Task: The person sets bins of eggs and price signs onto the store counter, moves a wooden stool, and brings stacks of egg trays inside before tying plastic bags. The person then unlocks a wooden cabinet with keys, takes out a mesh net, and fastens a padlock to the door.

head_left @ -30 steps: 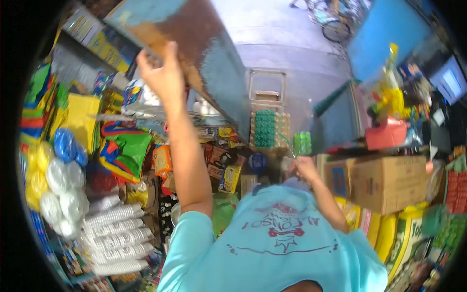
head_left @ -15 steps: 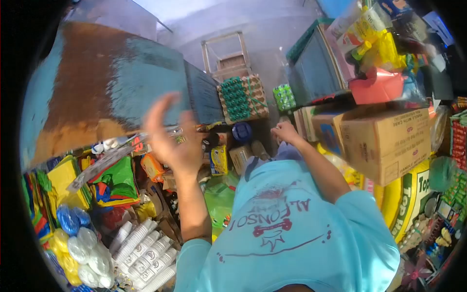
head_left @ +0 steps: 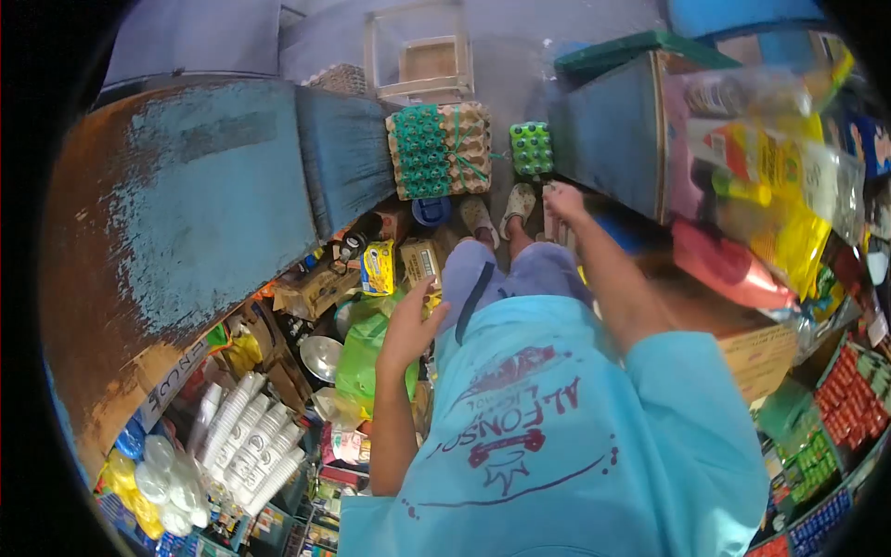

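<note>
I'd steer my empty, spread left hand (head_left: 406,327) clear of the bag (head_left: 362,360) at left; my right hand's (head_left: 564,202) grip I can't tell.

Turquoise shirt (head_left: 575,432) (maroon print (head_left: 506,447))

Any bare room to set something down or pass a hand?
Looks bare: worn blue board, left, above the paper cups; floor between the wooden frame and the right-hand blue cabinet. Hand might pass between egg trays and green pack. Crowded: around the cups and green bag, lower left; plastic bags and carton, right.
</note>
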